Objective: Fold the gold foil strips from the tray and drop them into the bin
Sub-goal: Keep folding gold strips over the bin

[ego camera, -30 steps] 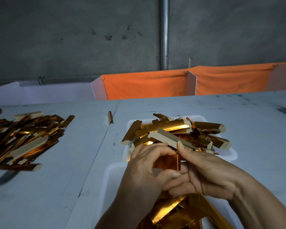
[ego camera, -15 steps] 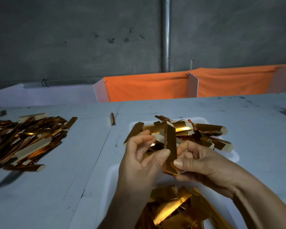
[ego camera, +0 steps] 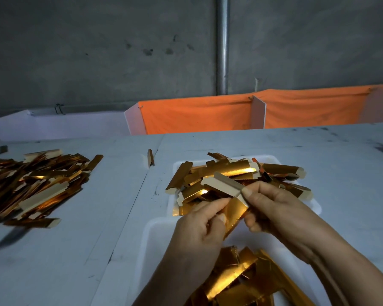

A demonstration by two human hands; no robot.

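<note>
- Left hand [ego camera: 199, 226] curled round the near end of a gold foil strip [ego camera: 234, 212], thumb and fingertips pinching its edge.
- Right hand [ego camera: 274, 208] pinching the far, upper end of the same strip, forefinger tip on the pale folded corner.
- Strip held in the air between both hands, just above the gap where the near tray [ego camera: 148, 239] meets the far bin [ego camera: 316, 206]; touching neither, as far as can be told.
- Unfolded foil strips [ego camera: 230, 277] heaped flat in the near tray, below the wrists.
- Folded strips [ego camera: 232, 173] piled high in the far bin, several overhanging its rim.
- Another heap of folded strips [ego camera: 38, 184] lying well apart on the table [ego camera: 97, 250] to the left; one stray piece [ego camera: 150, 157] standing near the seam.
- Probably mid-fold, crease not yet finished.
- Risk: thin foil likely to buckle or tear if pulled taut between the two pinches.
- Risk: crease going crooked if the two ends are not lined up before pressing.
- Risk: slippery foil sliding out of a light pinch and falling back among the unfolded ones.
- Risk: a drop onto the crowded heap possibly sliding off the rim onto the table, or nudging overhanging pieces out.
</note>
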